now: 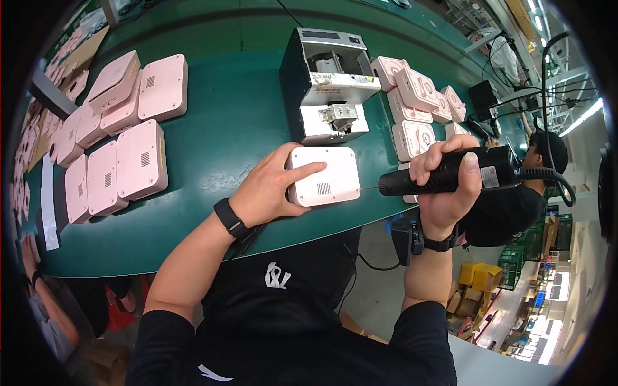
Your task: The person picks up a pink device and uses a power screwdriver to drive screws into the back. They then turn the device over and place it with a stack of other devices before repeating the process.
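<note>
A square pale pink plastic housing (338, 170) with rounded corners, a small vent grid and corner screw holes lies in front of me on the table. My left hand (270, 180) steadies it from the left, index finger pressed on its top and thumb along the near side. In my right hand (450, 174) is a black corded electric screwdriver (418, 183), held nearly level in the picture. Its thin bit reaches the housing's near right corner. I cannot make out whether a screw is on the tip.
Just beyond the housing stands a black and silver screw feeder (293, 96). Several pink housings (143, 161) are grouped at the left, some stacked. More pink parts (415, 138) with round fittings sit at the right on the green table (225, 116). A co-worker (508, 212) is at the right.
</note>
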`<action>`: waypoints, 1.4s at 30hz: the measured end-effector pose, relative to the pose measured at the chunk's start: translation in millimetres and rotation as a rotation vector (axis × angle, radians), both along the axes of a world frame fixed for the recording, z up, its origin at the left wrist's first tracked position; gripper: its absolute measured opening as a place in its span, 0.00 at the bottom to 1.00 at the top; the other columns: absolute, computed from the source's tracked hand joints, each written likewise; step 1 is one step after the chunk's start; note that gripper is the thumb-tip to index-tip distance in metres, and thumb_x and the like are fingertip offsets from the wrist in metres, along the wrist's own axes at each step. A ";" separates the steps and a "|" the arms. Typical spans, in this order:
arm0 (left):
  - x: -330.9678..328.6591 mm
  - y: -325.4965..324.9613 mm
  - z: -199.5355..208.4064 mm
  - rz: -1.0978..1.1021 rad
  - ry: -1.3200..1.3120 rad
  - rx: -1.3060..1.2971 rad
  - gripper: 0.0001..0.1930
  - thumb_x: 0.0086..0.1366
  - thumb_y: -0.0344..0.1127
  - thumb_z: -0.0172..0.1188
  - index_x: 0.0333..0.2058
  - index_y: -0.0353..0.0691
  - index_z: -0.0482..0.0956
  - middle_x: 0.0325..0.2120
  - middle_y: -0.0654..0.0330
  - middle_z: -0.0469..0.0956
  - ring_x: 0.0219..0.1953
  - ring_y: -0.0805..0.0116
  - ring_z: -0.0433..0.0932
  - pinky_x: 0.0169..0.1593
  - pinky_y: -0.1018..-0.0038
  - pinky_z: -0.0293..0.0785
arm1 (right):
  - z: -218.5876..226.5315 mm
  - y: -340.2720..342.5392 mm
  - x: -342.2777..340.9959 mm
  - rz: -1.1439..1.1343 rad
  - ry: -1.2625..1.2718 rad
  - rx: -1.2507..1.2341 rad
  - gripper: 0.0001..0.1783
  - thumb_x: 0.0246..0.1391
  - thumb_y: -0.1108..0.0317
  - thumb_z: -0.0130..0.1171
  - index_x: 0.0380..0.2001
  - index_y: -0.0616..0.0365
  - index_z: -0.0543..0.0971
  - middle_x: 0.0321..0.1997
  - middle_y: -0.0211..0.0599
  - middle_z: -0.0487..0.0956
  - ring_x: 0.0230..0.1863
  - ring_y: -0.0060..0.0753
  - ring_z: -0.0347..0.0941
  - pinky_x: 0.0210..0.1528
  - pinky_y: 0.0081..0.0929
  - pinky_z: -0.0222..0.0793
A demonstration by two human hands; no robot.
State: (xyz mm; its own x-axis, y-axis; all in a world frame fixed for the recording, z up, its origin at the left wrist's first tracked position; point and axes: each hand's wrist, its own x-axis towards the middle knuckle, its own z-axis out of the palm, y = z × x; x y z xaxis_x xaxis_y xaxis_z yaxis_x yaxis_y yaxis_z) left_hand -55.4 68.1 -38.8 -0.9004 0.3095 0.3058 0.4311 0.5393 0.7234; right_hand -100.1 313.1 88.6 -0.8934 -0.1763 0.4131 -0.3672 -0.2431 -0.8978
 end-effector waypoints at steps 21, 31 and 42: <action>-0.6 0.3 -0.5 0.005 0.050 -0.009 0.40 0.40 0.36 0.76 0.57 0.57 0.77 0.55 0.50 0.67 0.56 0.48 0.71 0.60 0.60 0.70 | -7.4 1.4 -10.0 0.075 -0.027 -0.033 0.17 0.63 0.52 0.48 0.39 0.57 0.67 0.24 0.37 0.70 0.19 0.28 0.64 0.26 0.28 0.65; 2.9 0.3 2.2 0.020 0.064 -0.034 0.40 0.41 0.38 0.76 0.59 0.58 0.75 0.55 0.51 0.67 0.57 0.49 0.70 0.61 0.59 0.67 | 21.5 -66.6 -64.2 -0.054 0.165 -0.012 0.12 0.65 0.60 0.48 0.37 0.59 0.69 0.24 0.39 0.71 0.19 0.29 0.66 0.26 0.29 0.66; 1.5 -2.5 -6.6 0.032 0.079 -0.022 0.40 0.41 0.37 0.76 0.58 0.58 0.75 0.55 0.53 0.67 0.56 0.50 0.70 0.60 0.58 0.67 | 16.0 -41.8 -13.7 0.063 -0.077 -0.072 0.17 0.64 0.54 0.48 0.38 0.59 0.68 0.24 0.38 0.70 0.19 0.29 0.66 0.24 0.29 0.65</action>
